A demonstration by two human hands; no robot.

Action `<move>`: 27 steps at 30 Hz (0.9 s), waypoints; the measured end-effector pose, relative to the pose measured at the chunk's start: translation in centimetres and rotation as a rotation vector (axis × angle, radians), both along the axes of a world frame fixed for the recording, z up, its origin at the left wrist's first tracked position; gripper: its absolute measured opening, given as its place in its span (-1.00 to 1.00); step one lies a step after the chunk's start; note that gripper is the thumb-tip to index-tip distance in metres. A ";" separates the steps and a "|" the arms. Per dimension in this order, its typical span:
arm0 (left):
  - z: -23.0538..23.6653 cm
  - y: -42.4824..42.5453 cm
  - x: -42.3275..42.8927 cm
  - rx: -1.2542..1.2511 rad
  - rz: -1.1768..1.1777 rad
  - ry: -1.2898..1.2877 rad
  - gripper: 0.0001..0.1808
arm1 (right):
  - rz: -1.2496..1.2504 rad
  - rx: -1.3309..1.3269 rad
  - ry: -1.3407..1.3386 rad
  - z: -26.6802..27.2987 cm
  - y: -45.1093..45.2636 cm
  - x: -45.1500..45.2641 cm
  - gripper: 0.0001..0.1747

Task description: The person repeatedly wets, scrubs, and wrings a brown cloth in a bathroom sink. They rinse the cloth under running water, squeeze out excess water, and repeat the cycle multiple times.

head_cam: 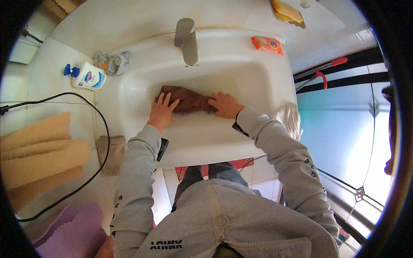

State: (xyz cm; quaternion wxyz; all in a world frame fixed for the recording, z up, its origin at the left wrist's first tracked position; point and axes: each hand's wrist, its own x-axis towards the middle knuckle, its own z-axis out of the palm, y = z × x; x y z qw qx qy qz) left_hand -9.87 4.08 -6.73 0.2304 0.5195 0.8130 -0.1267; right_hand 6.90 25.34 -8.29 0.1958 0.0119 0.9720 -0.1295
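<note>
A wet brown cloth (190,100) lies spread in the basin of a white washbasin (193,151), below the metal faucet. My left hand (162,111) rests on the cloth's left end with its fingers apart. At the cloth's right end is my right hand (226,104), its fingertips on the fabric; whether they pinch it cannot be told. The faucet (188,42) stands at the back rim, and no stream shows under its spout.
An orange Tide soap packet (267,45) lies on the back right rim. A pump bottle (89,76) and grey cloths (113,63) are at the left. A pale cloth (287,121) hangs over the right edge. A black cable (105,129) loops past towels (45,154).
</note>
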 end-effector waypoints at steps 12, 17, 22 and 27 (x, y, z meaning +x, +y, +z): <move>-3.1 -0.7 -2.8 0.156 0.436 -0.595 -0.48 | -0.640 -0.829 -0.438 -1.5 2.2 -1.4 -0.65; -2.3 -1.9 -4.8 0.129 0.840 -0.670 -0.38 | -1.087 -1.163 -0.320 0.0 3.5 -0.4 -0.54; -3.4 -0.3 -3.0 0.170 0.943 -0.404 -0.22 | -1.030 -0.662 -0.214 -0.9 1.5 -0.6 -0.32; -4.2 3.7 1.5 0.319 1.210 -0.664 -0.18 | -1.155 -0.716 -0.307 -3.4 -1.5 -2.3 -0.33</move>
